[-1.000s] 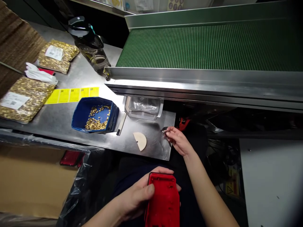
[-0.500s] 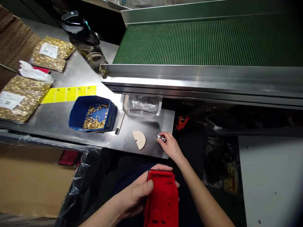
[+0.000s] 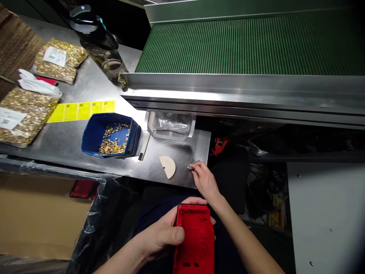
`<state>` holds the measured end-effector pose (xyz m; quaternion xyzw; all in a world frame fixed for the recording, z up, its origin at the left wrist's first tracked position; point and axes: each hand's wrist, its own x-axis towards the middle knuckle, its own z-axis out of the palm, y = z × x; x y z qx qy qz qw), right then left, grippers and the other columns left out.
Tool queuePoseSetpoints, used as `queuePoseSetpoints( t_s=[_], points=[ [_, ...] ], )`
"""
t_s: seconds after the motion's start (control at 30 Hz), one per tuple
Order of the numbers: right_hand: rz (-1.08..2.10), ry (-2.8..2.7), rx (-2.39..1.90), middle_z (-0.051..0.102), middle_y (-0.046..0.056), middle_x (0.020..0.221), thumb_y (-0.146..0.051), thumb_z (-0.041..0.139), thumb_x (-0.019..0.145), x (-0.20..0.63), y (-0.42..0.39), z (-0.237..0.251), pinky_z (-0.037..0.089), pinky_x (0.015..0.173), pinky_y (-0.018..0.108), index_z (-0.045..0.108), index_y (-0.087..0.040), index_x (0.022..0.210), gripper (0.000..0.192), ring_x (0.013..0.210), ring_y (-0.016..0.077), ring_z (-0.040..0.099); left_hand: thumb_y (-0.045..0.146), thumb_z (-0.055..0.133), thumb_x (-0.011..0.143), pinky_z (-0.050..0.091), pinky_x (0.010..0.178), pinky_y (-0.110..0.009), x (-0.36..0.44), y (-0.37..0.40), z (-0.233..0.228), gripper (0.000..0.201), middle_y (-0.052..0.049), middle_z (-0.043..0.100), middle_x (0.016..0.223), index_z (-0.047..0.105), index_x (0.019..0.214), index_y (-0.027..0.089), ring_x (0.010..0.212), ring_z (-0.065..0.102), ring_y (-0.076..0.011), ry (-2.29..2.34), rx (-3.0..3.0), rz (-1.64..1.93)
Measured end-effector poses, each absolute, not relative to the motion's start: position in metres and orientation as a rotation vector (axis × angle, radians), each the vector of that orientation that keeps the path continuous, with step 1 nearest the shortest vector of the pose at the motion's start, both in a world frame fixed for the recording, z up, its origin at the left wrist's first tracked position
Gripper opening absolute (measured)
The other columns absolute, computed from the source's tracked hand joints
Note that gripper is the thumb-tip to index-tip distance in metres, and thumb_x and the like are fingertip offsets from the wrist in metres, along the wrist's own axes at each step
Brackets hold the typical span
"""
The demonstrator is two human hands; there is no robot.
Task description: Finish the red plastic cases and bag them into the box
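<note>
My left hand (image 3: 162, 236) grips a red plastic housing (image 3: 195, 239) at its upper left corner, low in the view above my lap. My right hand (image 3: 203, 180) rests at the near right corner of the steel table (image 3: 71, 140), its fingertips pinched on a small shiny metal part (image 3: 189, 167). A pale half-round piece (image 3: 168, 166) lies on the table just left of that hand. Further left stands a blue bin (image 3: 110, 135) holding several small brass parts.
A clear plastic tray (image 3: 171, 125) sits under the edge of the green conveyor belt (image 3: 251, 42). Bags of brass parts (image 3: 27, 112), a yellow label strip (image 3: 81, 110), a white cloth and a dark bottle (image 3: 98, 42) occupy the left. A bag-lined cardboard box (image 3: 42, 217) is below the table.
My right hand has moved left and down from beyond the table's right edge onto its corner, still pinching the small metal part. The red housing stays in my left hand.
</note>
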<state>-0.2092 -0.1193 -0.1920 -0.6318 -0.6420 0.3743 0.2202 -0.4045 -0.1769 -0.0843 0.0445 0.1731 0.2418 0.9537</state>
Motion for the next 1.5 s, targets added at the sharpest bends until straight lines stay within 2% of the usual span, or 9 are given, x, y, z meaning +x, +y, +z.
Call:
queuePoseSetpoints(
  t_s=[0.17, 0.3, 0.4, 0.5, 0.63, 0.8, 1.17, 1.33, 1.5],
  points=[
    [1.037, -1.74, -1.735, 0.068, 0.007, 0.11, -0.021, 0.059, 0.093, -0.204, -0.113, -0.187, 0.056, 0.091, 0.038, 0.072, -0.026, 0.117, 0.028, 0.094, 0.0232, 0.068, 0.053, 0.089, 0.072, 0.044, 0.104, -0.054, -0.404, -0.175, -0.08, 0.088, -0.02, 0.061, 0.139, 0.048, 0.144, 0.024, 0.124, 0.063, -0.04, 0.376, 0.109, 0.484],
    [1.053, -1.611, -1.76, 0.07, 0.009, 0.109, -0.027, 0.059, 0.095, -0.194, -0.109, -0.166, 0.059, 0.086, 0.037, 0.069, -0.021, 0.114, 0.022, 0.09, 0.0219, 0.07, 0.05, 0.094, 0.066, 0.04, 0.109, -0.053, -0.406, -0.176, -0.076, 0.1, -0.017, 0.06, 0.141, 0.042, 0.149, 0.026, 0.127, 0.06, -0.0373, 0.457, 0.153, 0.485],
    [1.156, -1.479, -1.711, 0.073, 0.008, 0.106, -0.036, 0.06, 0.098, -0.183, -0.118, -0.122, 0.061, 0.081, 0.033, 0.066, -0.021, 0.116, 0.024, 0.093, 0.0218, 0.073, 0.041, 0.096, 0.065, 0.044, 0.103, -0.046, -0.407, -0.177, -0.076, 0.108, -0.013, 0.063, 0.134, 0.036, 0.153, 0.029, 0.121, 0.063, -0.0314, 0.522, 0.19, 0.46],
    [1.34, -1.447, -1.627, 0.075, 0.005, 0.101, -0.037, 0.068, 0.096, -0.177, -0.137, -0.067, 0.061, 0.079, 0.031, 0.069, -0.026, 0.116, 0.023, 0.09, 0.0217, 0.073, 0.035, 0.095, 0.069, 0.047, 0.096, -0.04, -0.406, -0.178, -0.077, 0.104, -0.009, 0.066, 0.126, 0.035, 0.153, 0.03, 0.11, 0.067, -0.0264, 0.551, 0.223, 0.461],
    [1.416, -1.699, -1.596, 0.074, 0.001, 0.094, -0.032, 0.073, 0.092, -0.186, -0.163, -0.021, 0.06, 0.068, 0.027, 0.07, -0.032, 0.113, 0.021, 0.078, 0.0191, 0.07, 0.031, 0.094, 0.071, 0.039, 0.109, -0.048, -0.4, -0.178, -0.076, 0.097, -0.012, 0.058, 0.139, 0.039, 0.151, 0.029, 0.126, 0.059, -0.0306, 0.511, 0.239, 0.522],
    [1.285, -1.834, -1.594, 0.069, 0.0, 0.084, -0.03, 0.063, 0.099, -0.201, -0.178, -0.023, 0.055, 0.064, 0.029, 0.066, -0.029, 0.109, 0.011, 0.07, 0.0177, 0.065, 0.026, 0.094, 0.071, 0.04, 0.109, -0.046, -0.396, -0.176, -0.073, 0.095, -0.008, 0.061, 0.13, 0.041, 0.15, 0.03, 0.123, 0.06, -0.0273, 0.478, 0.218, 0.513],
    [1.187, -1.902, -1.601, 0.067, 0.0, 0.08, -0.031, 0.061, 0.101, -0.207, -0.185, -0.027, 0.049, 0.062, 0.031, 0.065, -0.027, 0.108, 0.01, 0.068, 0.018, 0.062, 0.029, 0.093, 0.073, 0.043, 0.102, -0.039, -0.396, -0.177, -0.071, 0.094, -0.004, 0.059, 0.122, 0.038, 0.15, 0.03, 0.112, 0.061, -0.0207, 0.501, 0.265, 0.523],
    [1.142, -1.945, -1.581, 0.068, 0.0, 0.081, -0.028, 0.057, 0.103, -0.21, -0.181, -0.024, 0.049, 0.061, 0.03, 0.064, -0.027, 0.105, 0.008, 0.068, 0.0175, 0.063, 0.032, 0.094, 0.072, 0.044, 0.101, -0.04, -0.397, -0.179, -0.071, 0.098, -0.006, 0.059, 0.127, 0.036, 0.15, 0.029, 0.116, 0.061, -0.0237, 0.519, 0.303, 0.488],
    [1.216, -1.835, -1.581, 0.069, -0.001, 0.083, -0.022, 0.057, 0.102, -0.205, -0.175, -0.019, 0.05, 0.063, 0.027, 0.067, -0.026, 0.103, 0.011, 0.07, 0.0152, 0.064, 0.034, 0.092, 0.075, 0.039, 0.111, -0.049, -0.398, -0.176, -0.072, 0.099, -0.012, 0.058, 0.138, 0.032, 0.153, 0.029, 0.128, 0.057, -0.0303, 0.5, 0.324, 0.457]
  ],
)
